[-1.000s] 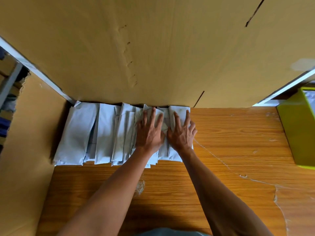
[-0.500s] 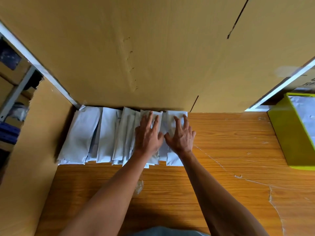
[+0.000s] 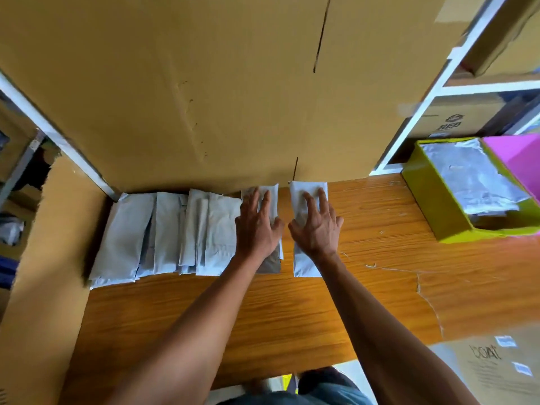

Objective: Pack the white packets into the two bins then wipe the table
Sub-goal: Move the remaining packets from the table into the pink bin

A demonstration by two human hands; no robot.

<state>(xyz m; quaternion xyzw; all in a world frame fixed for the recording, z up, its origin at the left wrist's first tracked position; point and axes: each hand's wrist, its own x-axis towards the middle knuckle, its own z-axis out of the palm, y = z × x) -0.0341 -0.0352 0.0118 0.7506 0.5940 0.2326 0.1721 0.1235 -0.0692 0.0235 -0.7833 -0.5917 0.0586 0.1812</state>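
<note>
Left hand: the left hand (image 3: 258, 226) lay flat on a white packet (image 3: 270, 200) at the right end of the row, with its fingers (image 3: 265, 201) straight and spread, pressing down and not curled round it.
Right hand: the right hand (image 3: 317, 226) lay flat on a single white packet (image 3: 305, 188) that sat apart from the rest, with its fingers (image 3: 323, 200) straight and a bit wide, holding nothing.
Gap: a thin strip of bare table showed between the two packets under the hands.
Row of packets: the other white packets (image 3: 163, 232) lay side by side and partly over each other, on the left of the left hand, along the back of the table.
Table: the wooden table (image 3: 292, 311) was brown with scratches and a long crack on its right side.
Green bin: a green bin (image 3: 429, 197) stood at the far right of the table, well apart from the hands, and had packets in it (image 3: 467, 176).
Pink bin: part of a pink bin (image 3: 520, 162) showed just beside the green one, at the picture's edge.
Cardboard: a big cardboard sheet (image 3: 204, 83) stood behind the packets, and another piece (image 3: 49, 258) stood at the left.
Shelf: a white shelf (image 3: 455, 83) with boxes was at the top right.
</note>
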